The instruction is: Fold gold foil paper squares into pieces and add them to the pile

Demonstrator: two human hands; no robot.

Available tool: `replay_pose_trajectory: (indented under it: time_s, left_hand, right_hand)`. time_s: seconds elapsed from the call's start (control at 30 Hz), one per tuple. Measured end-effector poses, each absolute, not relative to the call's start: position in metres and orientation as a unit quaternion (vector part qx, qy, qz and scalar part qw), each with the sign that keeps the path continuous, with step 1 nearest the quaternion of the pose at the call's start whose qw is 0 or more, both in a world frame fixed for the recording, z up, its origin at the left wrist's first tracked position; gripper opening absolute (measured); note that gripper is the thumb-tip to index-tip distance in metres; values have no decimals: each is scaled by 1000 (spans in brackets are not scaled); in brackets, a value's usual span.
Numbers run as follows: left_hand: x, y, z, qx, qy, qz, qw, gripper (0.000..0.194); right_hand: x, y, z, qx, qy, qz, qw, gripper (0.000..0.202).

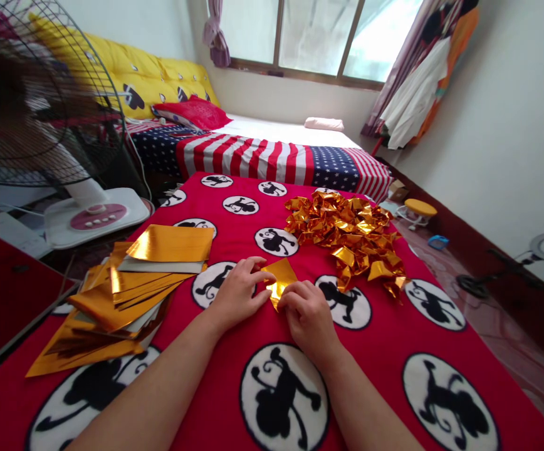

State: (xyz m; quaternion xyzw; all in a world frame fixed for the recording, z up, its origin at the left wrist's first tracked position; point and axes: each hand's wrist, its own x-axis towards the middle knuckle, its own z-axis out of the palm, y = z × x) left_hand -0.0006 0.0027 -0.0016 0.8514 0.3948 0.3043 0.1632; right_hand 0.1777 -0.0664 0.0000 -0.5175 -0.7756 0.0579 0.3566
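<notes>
A small folded piece of gold foil paper [281, 275] lies on the red cloth between my two hands. My left hand [242, 291] touches its left edge, fingers apart. Over its lower right corner, my right hand [306, 310] has its fingers bent and pressed together on the foil. To the left is a loose stack of flat gold foil sheets [171, 243], some showing grey backs. A heap of folded gold foil pieces [342, 219] sits at the back right of the cloth.
The table's red cloth [225, 382] has black figures in white circles. A fan [96, 210] stands at the left, beside a red case [9, 294]. Behind the table is a bed [257, 156]. A yellow stool [420, 208] is on the floor at the right.
</notes>
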Motion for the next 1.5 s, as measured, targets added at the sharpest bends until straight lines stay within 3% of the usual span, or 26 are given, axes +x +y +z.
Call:
replay_pose_trajectory:
  time_s: [0.13, 0.23, 0.37, 0.57, 0.7, 0.83, 1.23, 1.4, 1.5]
  left_hand:
    - [-3, 3, 1, 809, 416, 358, 213, 36]
    - [-4, 4, 3, 747, 429, 398, 316, 52]
    - [-5, 7, -1, 671, 409, 427, 448, 55]
    - [-5, 11, -5, 610, 426, 467, 478, 57]
    - [-4, 12, -4, 574, 396, 478, 534, 61]
    - [-4, 11, -2, 600, 407, 467, 507, 58]
    - [-5, 13, -6, 563, 409, 494, 521, 58]
    - [-7, 14, -7, 558, 418, 494, 519, 59]
    - [-8, 14, -8, 578, 421, 478, 511, 59]
  right_hand:
    - [183, -66, 1, -521, -729, 35, 442, 27]
    - [186, -67, 2, -523, -699, 38, 486, 28]
    - [185, -67, 1, -521, -679, 91, 509, 25]
    - [184, -63, -4, -532, -535, 259, 603, 16]
    - [183, -60, -5, -517, -464, 356, 626, 31]
    - [182, -59, -6, -520, -465, 369, 615, 43]
    - [182, -62, -5, -526, -508, 334, 594, 33]
    - [185, -64, -3, -576, -594, 125, 548, 40]
    - [185, -66, -1, -568, -648, 62, 503, 28]
